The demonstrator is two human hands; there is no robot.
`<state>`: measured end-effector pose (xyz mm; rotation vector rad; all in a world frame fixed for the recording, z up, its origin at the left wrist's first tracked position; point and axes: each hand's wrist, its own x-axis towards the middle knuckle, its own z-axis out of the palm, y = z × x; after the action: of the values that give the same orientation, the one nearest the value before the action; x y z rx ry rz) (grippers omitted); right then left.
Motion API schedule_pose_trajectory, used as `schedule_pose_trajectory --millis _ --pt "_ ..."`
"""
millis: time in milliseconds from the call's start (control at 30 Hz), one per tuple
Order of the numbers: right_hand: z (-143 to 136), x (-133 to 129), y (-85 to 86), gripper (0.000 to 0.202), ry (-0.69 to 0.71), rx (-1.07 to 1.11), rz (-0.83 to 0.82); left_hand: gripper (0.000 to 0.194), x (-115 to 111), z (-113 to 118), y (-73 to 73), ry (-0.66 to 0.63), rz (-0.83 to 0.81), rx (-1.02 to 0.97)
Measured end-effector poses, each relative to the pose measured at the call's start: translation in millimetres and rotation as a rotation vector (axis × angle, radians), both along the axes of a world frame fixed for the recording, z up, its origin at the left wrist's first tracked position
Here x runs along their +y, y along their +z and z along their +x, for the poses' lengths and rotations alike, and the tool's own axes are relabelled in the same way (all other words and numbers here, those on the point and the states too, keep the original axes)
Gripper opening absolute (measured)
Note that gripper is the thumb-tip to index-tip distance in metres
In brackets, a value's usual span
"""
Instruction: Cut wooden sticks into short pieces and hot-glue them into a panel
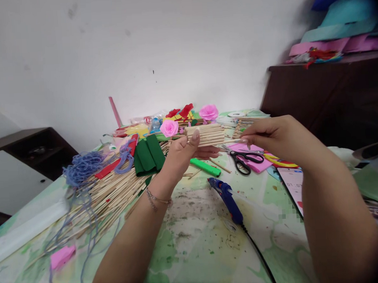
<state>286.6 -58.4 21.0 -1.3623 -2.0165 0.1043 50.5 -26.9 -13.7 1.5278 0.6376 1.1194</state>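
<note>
Small raft of pale wooden sticks (207, 135) glued side by side, held level above the table, left hand (181, 152) gripping its near end, right hand (272, 135) pinching a thin single stick (231, 141) against its lower edge

L hand (180, 152) holds stick panel (207, 135), R hand (271, 137)

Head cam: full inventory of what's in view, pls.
stick panel: one, tan, held in both hands
loose sticks: a pile, tan, table left
glue gun: one, blue, table centre
scissors: one, black handles, on pink paper
green stick: one, under the hands
paper flowers: two pink, back of table
green felt: folded, left of hands
yarn: blue tangle, left
left hand: grips panel
right hand: pinches panel's end
</note>
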Motion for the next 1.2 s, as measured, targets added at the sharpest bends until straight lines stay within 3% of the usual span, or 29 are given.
schedule_pose_trajectory --millis 200,367,700,1033,1200 --pt "-0.6 -0.8 -0.2 0.025 0.000 0.011 0.016 0.059 -2.3 2.8 -0.1 0.031 -0.046 -0.003" --pt "1.9 -0.6 -0.2 0.022 -0.032 0.020 0.001 0.060 -1.7 2.0 -1.1 -0.026 -0.046 -0.009" --pt "7.9 2.8 -3.4 0.021 -0.018 0.026 0.023 0.035 -0.5 -0.4 -0.5 -0.051 -0.008 0.040" --pt "5.2 1.3 -1.4 0.021 -0.022 0.032 0.016 0.066 -2.1 1.5 0.3 -0.057 -0.052 -0.040" --pt "1.3 -0.3 0.5 0.021 -0.041 0.027 0.018 0.062 -1.3 3.2 -1.2 -0.029 -0.028 -0.006"
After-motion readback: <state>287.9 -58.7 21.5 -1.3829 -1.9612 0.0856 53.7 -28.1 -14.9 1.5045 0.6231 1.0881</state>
